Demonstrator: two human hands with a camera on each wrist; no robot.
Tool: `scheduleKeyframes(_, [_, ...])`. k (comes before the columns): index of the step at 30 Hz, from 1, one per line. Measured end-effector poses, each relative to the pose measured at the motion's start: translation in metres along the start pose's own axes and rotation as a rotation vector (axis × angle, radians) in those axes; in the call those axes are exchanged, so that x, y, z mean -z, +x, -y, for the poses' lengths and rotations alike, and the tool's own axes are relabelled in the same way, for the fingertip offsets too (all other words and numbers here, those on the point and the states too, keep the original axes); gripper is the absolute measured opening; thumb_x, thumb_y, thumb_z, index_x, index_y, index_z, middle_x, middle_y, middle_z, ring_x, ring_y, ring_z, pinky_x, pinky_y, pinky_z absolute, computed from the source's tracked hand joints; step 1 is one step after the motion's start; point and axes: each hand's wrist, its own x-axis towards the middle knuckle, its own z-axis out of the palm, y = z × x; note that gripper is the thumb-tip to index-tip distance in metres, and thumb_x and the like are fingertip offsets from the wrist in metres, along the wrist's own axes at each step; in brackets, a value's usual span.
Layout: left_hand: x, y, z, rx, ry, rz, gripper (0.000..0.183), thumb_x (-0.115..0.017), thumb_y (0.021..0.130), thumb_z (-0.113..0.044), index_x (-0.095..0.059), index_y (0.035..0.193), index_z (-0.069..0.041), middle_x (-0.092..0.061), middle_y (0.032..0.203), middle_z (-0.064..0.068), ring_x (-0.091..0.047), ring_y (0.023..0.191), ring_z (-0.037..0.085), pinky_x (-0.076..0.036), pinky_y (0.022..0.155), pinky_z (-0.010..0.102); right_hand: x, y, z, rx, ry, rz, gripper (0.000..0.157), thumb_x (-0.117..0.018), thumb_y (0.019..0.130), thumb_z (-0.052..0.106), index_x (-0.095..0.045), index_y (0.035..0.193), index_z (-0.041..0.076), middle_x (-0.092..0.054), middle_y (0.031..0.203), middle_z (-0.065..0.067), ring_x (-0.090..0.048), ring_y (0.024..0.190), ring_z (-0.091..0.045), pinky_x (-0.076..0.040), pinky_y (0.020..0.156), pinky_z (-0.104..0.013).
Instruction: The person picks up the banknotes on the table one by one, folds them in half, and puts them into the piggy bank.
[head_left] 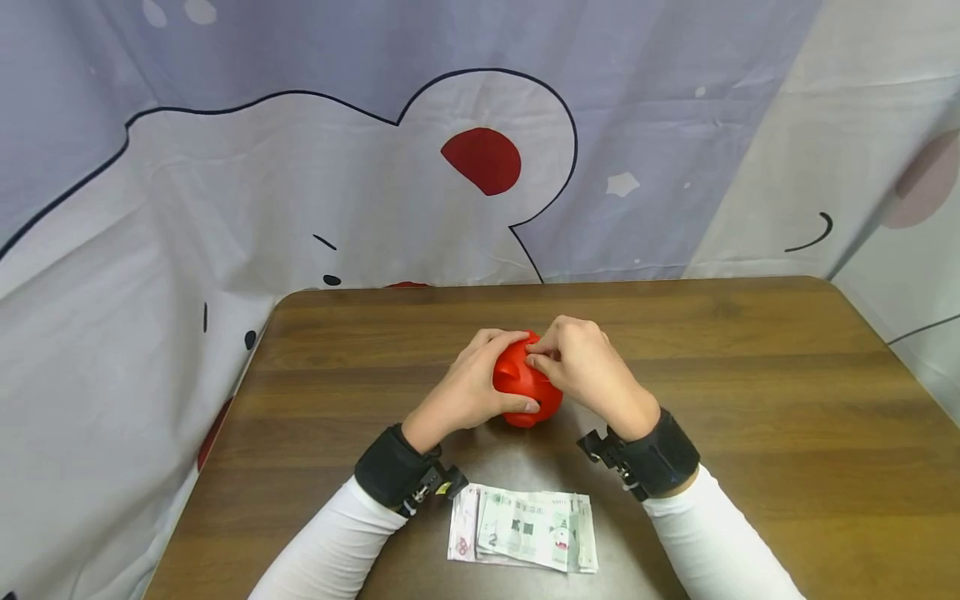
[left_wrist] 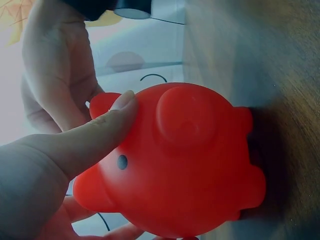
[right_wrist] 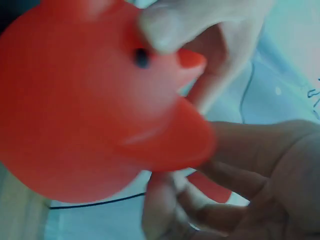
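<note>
A round red piggy bank (head_left: 528,390) is between both hands, its snout (left_wrist: 187,117) towards the near side and its feet (left_wrist: 254,189) towards the tabletop. My left hand (head_left: 480,379) grips it from the left. The thumb (left_wrist: 107,125) lies across its face beside an ear, and the other fingers reach round behind. My right hand (head_left: 588,362) is at the top of the piggy bank, thumb and fingertips bent together there. In the right wrist view a bit of red (right_wrist: 215,189) shows among those fingers; I cannot tell whether they pinch anything.
A small pile of paper banknotes (head_left: 528,529), greenish over pinkish, lies on the wooden table (head_left: 750,392) nearer to me, between the forearms. A printed curtain (head_left: 360,192) hangs behind the table's far edge. Each wrist wears a black band (head_left: 663,454) with a camera.
</note>
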Motion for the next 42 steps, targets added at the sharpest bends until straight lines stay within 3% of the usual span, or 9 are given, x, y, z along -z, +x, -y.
scheduleKeyframes(4, [-0.001, 0.001, 0.000, 0.003, 0.009, -0.002, 0.081, -0.087, 0.074, -0.030, -0.048, 0.143, -0.017, -0.049, 0.137, 0.009, -0.053, 0.119, 0.029, -0.058, 0.090, 0.044, 0.007, -0.003, 0.001, 0.004, 0.006, 0.040, 0.015, -0.075, 0.082, 0.003, -0.081, 0.096, 0.004, -0.073, 0.088, -0.013, -0.068, 0.081, -0.026, -0.061, 0.068, -0.039])
scheduleKeyframes(12, [0.008, -0.006, -0.011, -0.027, 0.083, -0.039, 0.082, -0.086, 0.074, -0.034, -0.046, 0.144, -0.019, -0.049, 0.139, 0.007, -0.053, 0.119, 0.028, -0.055, 0.092, 0.047, 0.028, -0.010, 0.001, -0.018, 0.024, -0.013, 0.024, -0.061, 0.084, -0.003, -0.079, 0.098, 0.005, -0.074, 0.087, -0.008, -0.064, 0.071, -0.020, -0.052, 0.059, -0.028])
scheduleKeyframes(18, [0.036, -0.036, -0.044, -0.119, 0.198, -0.162, 0.051, -0.087, 0.074, -0.028, -0.067, 0.119, -0.017, -0.064, 0.118, 0.004, -0.062, 0.105, 0.021, -0.055, 0.083, 0.041, 0.047, -0.028, 0.009, 0.017, 0.059, 0.022, 0.017, -0.073, 0.085, 0.008, -0.076, 0.101, 0.006, -0.074, 0.082, -0.002, -0.066, 0.069, -0.012, -0.055, 0.061, -0.025])
scheduleKeyframes(20, [0.038, -0.048, -0.053, -0.153, 0.239, -0.151, 0.040, -0.087, 0.073, -0.029, -0.070, 0.108, -0.018, -0.068, 0.103, 0.000, -0.065, 0.091, 0.015, -0.055, 0.074, 0.033, 0.049, -0.037, 0.012, 0.056, 0.076, 0.063, 0.018, -0.076, 0.083, 0.010, -0.076, 0.101, 0.007, -0.073, 0.080, 0.000, -0.065, 0.068, -0.009, -0.056, 0.060, -0.023])
scheduleKeyframes(23, [0.030, -0.062, -0.057, -0.193, 0.284, -0.054, 0.033, -0.087, 0.072, -0.033, -0.071, 0.099, -0.020, -0.071, 0.089, -0.005, -0.065, 0.077, 0.010, -0.052, 0.062, 0.023, 0.046, -0.053, 0.016, 0.125, 0.096, 0.154, 0.019, -0.079, 0.081, 0.013, -0.076, 0.100, 0.010, -0.073, 0.081, 0.003, -0.066, 0.069, -0.006, -0.057, 0.062, -0.020])
scheduleKeyframes(28, [-0.004, -0.079, -0.039, -0.171, 0.376, 0.169, 0.044, -0.085, 0.068, -0.048, -0.071, 0.101, -0.022, -0.069, 0.092, -0.007, -0.061, 0.079, 0.009, -0.045, 0.055, 0.019, 0.020, -0.083, 0.017, 0.147, 0.093, 0.365, 0.031, -0.083, 0.076, 0.027, -0.073, 0.103, 0.015, -0.073, 0.087, 0.007, -0.065, 0.074, -0.006, -0.054, 0.063, -0.018])
scheduleKeyframes(31, [-0.021, -0.088, -0.022, -0.138, 0.441, 0.251, 0.060, -0.083, 0.062, -0.058, -0.068, 0.107, -0.023, -0.064, 0.096, -0.005, -0.055, 0.082, 0.011, -0.043, 0.056, 0.020, -0.002, -0.099, 0.013, 0.103, 0.069, 0.463, 0.043, -0.085, 0.071, 0.039, -0.071, 0.103, 0.015, -0.069, 0.090, 0.006, -0.063, 0.075, -0.008, -0.050, 0.061, -0.018])
scheduleKeyframes(36, [-0.032, -0.099, -0.001, -0.138, 0.496, 0.260, 0.062, -0.084, 0.056, -0.060, -0.064, 0.101, -0.024, -0.058, 0.089, -0.006, -0.048, 0.077, 0.012, -0.040, 0.060, 0.021, -0.035, -0.111, 0.006, 0.054, 0.033, 0.501, 0.051, -0.086, 0.062, 0.053, -0.065, 0.094, 0.018, -0.061, 0.086, 0.008, -0.055, 0.074, -0.006, -0.044, 0.060, -0.017])
scheduleKeyframes(42, [-0.026, -0.103, 0.016, -0.101, 0.399, 0.186, 0.045, -0.089, 0.063, -0.043, -0.062, 0.095, -0.025, -0.063, 0.086, -0.010, -0.051, 0.075, 0.010, -0.038, 0.058, 0.021, -0.055, -0.100, 0.005, 0.071, 0.155, 0.474, 0.039, -0.090, 0.063, 0.038, -0.060, 0.078, 0.017, -0.053, 0.066, 0.008, -0.042, 0.058, 0.001, -0.035, 0.051, -0.011])
